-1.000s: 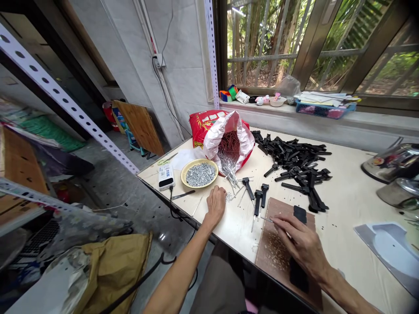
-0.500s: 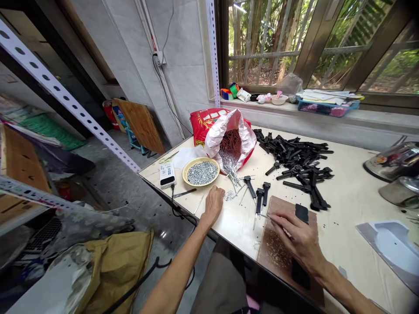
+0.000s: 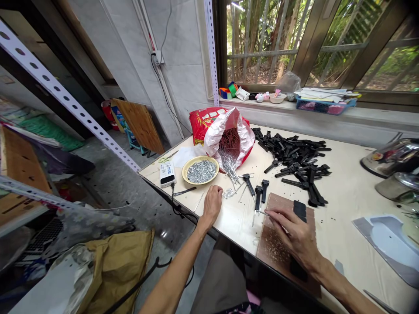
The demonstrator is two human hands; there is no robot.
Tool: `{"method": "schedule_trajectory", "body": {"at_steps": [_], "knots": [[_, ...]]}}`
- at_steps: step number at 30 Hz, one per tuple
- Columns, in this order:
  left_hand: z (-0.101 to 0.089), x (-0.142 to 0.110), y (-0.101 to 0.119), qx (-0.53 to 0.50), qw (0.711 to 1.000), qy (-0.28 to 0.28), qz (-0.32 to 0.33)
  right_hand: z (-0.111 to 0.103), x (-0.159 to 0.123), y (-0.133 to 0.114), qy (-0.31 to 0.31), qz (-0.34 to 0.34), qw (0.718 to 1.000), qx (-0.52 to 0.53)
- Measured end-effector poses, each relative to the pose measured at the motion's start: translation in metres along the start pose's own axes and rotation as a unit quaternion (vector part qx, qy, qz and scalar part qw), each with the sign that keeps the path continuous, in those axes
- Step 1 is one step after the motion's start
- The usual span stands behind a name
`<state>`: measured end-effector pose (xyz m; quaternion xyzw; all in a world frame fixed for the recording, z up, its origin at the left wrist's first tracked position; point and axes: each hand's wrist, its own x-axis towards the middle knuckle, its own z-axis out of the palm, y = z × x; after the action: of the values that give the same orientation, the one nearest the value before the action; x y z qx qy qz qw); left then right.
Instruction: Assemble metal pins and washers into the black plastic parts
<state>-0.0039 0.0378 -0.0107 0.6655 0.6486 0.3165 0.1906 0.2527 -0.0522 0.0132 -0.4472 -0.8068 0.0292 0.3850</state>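
Note:
My left hand (image 3: 213,201) rests on the pale table (image 3: 340,196) with fingers curled, next to a small heap of tiny silver parts (image 3: 228,193). My right hand (image 3: 293,233) lies on a brown board (image 3: 278,240) and pinches a thin metal pin (image 3: 262,213) by its end. A small black block (image 3: 300,209) stands on the board by my fingers. Three black handled pieces (image 3: 257,192) with metal shafts lie just ahead of the board. A yellow bowl (image 3: 200,170) of silver bits sits left of a red and white bag (image 3: 225,135) spilling long pins.
A big pile of black plastic handles (image 3: 294,157) covers the table's far middle. Metal pots (image 3: 393,165) stand at the right edge, a grey tray (image 3: 386,237) nearer. A white power bank (image 3: 166,173) lies by the bowl. Perforated shelf rails (image 3: 65,96) and sacks (image 3: 111,266) crowd the left.
Both hands have barely moved; the left hand has drawn back slightly from the silver heap. The view has shifted a little.

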Motion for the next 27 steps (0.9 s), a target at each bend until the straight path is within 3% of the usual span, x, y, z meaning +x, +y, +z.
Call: {"method": "schedule_trajectory", "body": {"at_steps": [3,6,9,12,15,20,27], "knots": [[-0.001,-0.013,0.024,-0.200,0.977,-0.024,-0.069,-0.004,0.011,-0.010,0.005,0.003,1.000,-0.009],[-0.001,-0.029,0.055,-0.463,0.870,-0.074,-0.151,-0.006,0.024,-0.022,-0.002,0.012,1.000,-0.023],[-0.002,-0.040,0.079,-0.565,0.794,-0.109,-0.194,-0.006,0.030,-0.027,-0.014,0.021,0.999,-0.033],[-0.002,-0.045,0.091,-0.608,0.751,-0.135,-0.220,-0.007,0.029,-0.026,-0.031,0.024,0.998,-0.045],[-0.002,-0.047,0.096,-0.624,0.736,-0.144,-0.223,-0.011,0.026,-0.024,-0.042,0.025,0.997,-0.057],[-0.001,-0.049,0.103,-0.627,0.739,-0.140,-0.204,-0.019,0.024,-0.024,-0.029,0.017,0.996,-0.083],[0.003,-0.051,0.105,-0.592,0.776,-0.132,-0.171,-0.025,0.021,-0.022,-0.016,0.002,0.991,-0.134]]}}
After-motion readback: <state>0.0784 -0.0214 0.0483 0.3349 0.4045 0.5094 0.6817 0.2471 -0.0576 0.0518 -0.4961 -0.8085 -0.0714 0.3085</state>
